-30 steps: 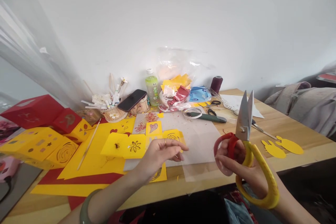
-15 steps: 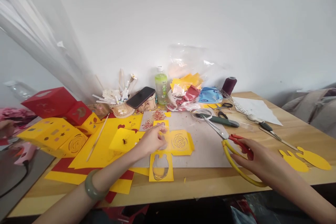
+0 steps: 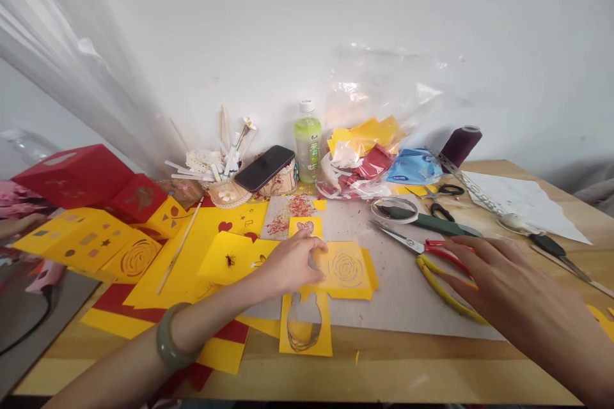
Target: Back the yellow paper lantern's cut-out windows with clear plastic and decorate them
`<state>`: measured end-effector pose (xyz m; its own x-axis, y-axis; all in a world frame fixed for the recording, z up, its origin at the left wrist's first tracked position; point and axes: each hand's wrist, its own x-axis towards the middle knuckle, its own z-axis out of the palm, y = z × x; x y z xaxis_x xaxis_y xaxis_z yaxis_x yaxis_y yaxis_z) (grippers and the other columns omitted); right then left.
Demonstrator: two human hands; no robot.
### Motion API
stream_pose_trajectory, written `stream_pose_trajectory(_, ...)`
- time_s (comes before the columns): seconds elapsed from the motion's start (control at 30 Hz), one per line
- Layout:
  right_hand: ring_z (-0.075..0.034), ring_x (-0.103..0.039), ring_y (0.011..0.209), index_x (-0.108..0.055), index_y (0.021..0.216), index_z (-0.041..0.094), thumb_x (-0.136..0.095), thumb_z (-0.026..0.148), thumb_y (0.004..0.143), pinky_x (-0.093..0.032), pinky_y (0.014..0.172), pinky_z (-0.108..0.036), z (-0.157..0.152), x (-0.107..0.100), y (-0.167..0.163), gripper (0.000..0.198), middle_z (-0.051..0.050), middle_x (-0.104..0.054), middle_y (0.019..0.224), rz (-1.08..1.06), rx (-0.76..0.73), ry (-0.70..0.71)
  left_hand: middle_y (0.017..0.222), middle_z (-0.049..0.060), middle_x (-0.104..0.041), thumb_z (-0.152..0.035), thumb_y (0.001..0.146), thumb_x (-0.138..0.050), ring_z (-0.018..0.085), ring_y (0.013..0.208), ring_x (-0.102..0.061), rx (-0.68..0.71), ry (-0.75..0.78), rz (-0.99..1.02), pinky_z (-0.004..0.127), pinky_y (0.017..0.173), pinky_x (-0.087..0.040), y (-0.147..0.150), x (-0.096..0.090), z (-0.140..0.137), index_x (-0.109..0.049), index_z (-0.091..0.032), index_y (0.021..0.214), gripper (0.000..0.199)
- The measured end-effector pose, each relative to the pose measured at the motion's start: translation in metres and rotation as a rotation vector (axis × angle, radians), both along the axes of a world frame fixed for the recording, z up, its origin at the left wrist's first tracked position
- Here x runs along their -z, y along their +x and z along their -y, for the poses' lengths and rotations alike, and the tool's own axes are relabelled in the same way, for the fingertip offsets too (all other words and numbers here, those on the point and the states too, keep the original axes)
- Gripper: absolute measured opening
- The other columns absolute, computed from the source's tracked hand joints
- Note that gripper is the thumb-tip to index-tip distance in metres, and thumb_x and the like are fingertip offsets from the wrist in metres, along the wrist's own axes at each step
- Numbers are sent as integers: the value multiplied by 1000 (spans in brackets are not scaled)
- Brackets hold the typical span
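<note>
My left hand (image 3: 292,265), with a bracelet at the wrist, rests over the middle of a yellow card cut-out (image 3: 348,268). Its thumb and forefinger curve round on the card; the other fingers are mostly hidden. The cut-out lies flat in a cross shape, with a swirl pattern on the right panel and a rounded hole in the near one. My right hand (image 3: 494,275) is over the handles of the scissors (image 3: 422,249), its fingers and thumb apart. The scissors, with red and yellow grips, lie on the grey mat with blades pointing far left.
Yellow and red paper boxes (image 3: 91,236) and card sheets (image 3: 240,217) are on the left. Along the wall stand a phone (image 3: 266,167), a green bottle (image 3: 307,147), a bag of scraps (image 3: 364,147) and a thread spool (image 3: 460,148). A green-handled cutter (image 3: 436,223) lies beyond the scissors.
The scissors have come down onto the mat, their blades closer together. My right hand's fingers have spread over the handles. The view has shifted; my left hand stays on the card.
</note>
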<state>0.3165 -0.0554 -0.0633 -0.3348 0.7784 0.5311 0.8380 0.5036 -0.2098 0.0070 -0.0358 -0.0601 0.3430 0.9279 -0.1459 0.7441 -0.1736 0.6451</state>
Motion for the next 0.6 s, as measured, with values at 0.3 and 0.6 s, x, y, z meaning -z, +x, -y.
stream_pose_trajectory(0.3, -22, -62, 88, -59, 108, 19, -45, 23, 90, -55, 69, -36, 8, 8, -76, 23, -11, -61, 99, 115, -301, -236, 115, 6, -55, -30, 68, -66, 21, 84, -60, 12, -45, -54, 32, 77, -45, 1, -2, -1, -63, -25, 107, 40)
stream_pose_trajectory(0.6, -24, -61, 96, -62, 107, 18, -57, 24, 85, -54, 77, -39, 10, 28, -70, 23, -11, -65, 106, -6, -301, -207, 102, 1, -59, -33, 69, -67, 13, 64, -54, 30, -95, 2, 30, 70, -45, -1, 3, -4, -63, -24, 102, 34)
